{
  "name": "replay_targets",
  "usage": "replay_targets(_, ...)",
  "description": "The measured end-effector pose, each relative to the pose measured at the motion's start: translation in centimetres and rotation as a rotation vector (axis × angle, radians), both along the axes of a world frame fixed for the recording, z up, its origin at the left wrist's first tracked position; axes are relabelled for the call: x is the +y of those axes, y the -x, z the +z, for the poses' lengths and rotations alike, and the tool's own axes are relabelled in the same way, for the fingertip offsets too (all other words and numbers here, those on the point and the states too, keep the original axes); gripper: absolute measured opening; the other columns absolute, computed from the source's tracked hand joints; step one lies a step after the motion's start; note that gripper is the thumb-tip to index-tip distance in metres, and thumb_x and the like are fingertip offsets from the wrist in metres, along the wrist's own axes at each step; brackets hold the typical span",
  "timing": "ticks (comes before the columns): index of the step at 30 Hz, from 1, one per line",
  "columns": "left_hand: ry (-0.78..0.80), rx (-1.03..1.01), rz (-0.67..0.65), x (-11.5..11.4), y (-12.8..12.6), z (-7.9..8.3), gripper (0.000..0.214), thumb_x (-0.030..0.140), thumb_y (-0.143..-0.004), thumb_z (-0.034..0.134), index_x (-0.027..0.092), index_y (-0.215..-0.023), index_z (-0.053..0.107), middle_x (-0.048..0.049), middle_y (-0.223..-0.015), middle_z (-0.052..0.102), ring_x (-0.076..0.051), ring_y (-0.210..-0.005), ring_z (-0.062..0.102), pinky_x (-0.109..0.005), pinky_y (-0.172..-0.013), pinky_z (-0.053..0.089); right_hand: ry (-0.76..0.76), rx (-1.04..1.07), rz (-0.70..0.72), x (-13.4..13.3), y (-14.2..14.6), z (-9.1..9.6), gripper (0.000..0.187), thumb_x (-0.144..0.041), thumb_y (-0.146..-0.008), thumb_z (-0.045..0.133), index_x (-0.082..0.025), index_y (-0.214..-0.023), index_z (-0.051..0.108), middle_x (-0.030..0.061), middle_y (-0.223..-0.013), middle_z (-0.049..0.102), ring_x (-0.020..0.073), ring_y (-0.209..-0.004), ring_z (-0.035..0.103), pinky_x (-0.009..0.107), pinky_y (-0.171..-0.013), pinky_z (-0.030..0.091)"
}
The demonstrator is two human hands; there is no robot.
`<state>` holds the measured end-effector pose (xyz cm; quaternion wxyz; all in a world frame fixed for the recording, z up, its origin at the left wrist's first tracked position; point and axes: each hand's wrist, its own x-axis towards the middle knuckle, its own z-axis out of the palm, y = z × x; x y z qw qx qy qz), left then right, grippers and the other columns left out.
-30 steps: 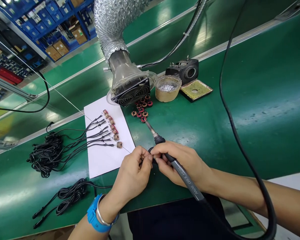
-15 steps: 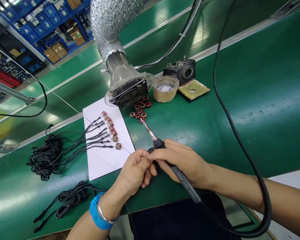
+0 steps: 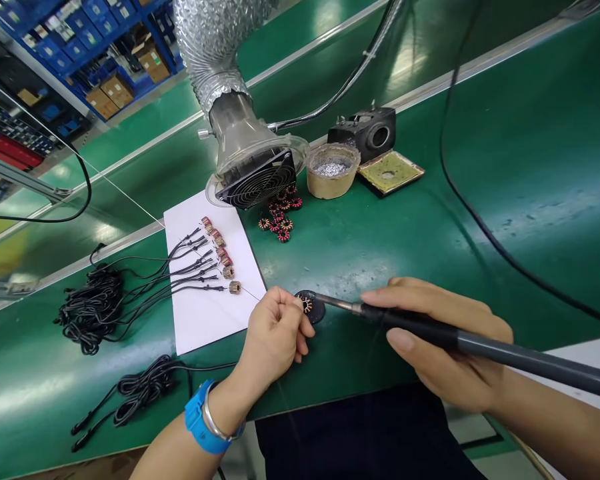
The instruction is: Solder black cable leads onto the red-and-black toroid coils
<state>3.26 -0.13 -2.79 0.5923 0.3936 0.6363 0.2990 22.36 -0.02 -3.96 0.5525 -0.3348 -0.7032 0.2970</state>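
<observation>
My right hand (image 3: 445, 340) grips a soldering iron (image 3: 410, 323) by its dark handle. The iron's metal tip reaches left to a small wound ring coil (image 3: 307, 305) by a round black piece (image 3: 316, 312). My left hand (image 3: 275, 330) is closed in a pinch at the coil's left edge. A thin solder wire (image 3: 250, 292) stretches from the upper left into that pinch; the fingers hide its end. Whether the left fingers also touch the coil cannot be made out. A black cable (image 3: 205, 367) runs behind my left wrist.
White paper (image 3: 210, 333) carries coils (image 3: 220, 243) beside cable ends. Cable bundles (image 3: 90, 307) lie left. A fume extractor (image 3: 257, 180) overhangs loose ring coils (image 3: 280, 223). Behind are a solder-filled bowl (image 3: 333, 170), a yellow sponge tray (image 3: 393, 173) and a black iron holder (image 3: 367, 133).
My right hand has moved right, away from my left hand, and swung the iron round so its tip is at the coil by my left fingers. The left hand stays nearly in place.
</observation>
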Motion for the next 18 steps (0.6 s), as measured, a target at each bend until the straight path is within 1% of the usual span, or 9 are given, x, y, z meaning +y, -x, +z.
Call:
replay_targets(5,-0.005,0.040,-0.002,-0.01,-0.10,0.23,0.017,0.033,-0.085,0.050,0.020,-0.075,0.045,0.0076,-0.052,0.055,-0.006,-0.033,0.044,-0.013,-0.030,0.034,0.030,0.023,0.027,-0.11,-0.01,0.12,0.022,-0.018,-0.085,0.051,-0.021,-0.104,0.062,0.0036,-0.064,0.057,0.0173,-0.050,0.050,0.034,-0.044,0.039)
replay_targets(9,-0.020,0.049,-0.002,-0.06,-0.15,0.23,0.017,0.033,-0.085,0.051,0.020,-0.075,0.045,0.0074,-0.052,0.056,-0.006,-0.034,0.045,-0.013,-0.030,0.034,0.043,-0.010,0.046,-0.03,-0.11,0.09,0.022,-0.016,-0.085,0.051,-0.021,-0.103,0.062,0.0047,-0.068,0.059,0.0179,-0.053,0.053,0.035,-0.045,0.041)
replay_targets(15,-0.034,0.053,-0.010,-0.15,-0.10,0.13,0.019,0.035,-0.086,0.052,0.020,-0.077,0.045,0.0073,-0.054,0.057,-0.005,-0.034,0.046,-0.013,-0.031,0.035,0.059,-0.007,0.068,0.02,-0.06,0.00,0.023,-0.014,-0.083,0.050,-0.020,-0.103,0.062,0.0023,-0.064,0.055,0.0162,-0.052,0.050,0.033,-0.046,0.040)
replay_targets(18,-0.044,0.056,-0.014,-0.21,-0.07,0.06,0.019,0.035,-0.087,0.051,0.020,-0.076,0.044,0.0072,-0.054,0.056,-0.005,-0.035,0.046,-0.012,-0.032,0.035,0.045,0.006,0.050,-0.01,0.01,0.06,0.023,-0.015,-0.083,0.050,-0.020,-0.102,0.062,0.0021,-0.062,0.054,0.0166,-0.053,0.051,0.033,-0.047,0.040)
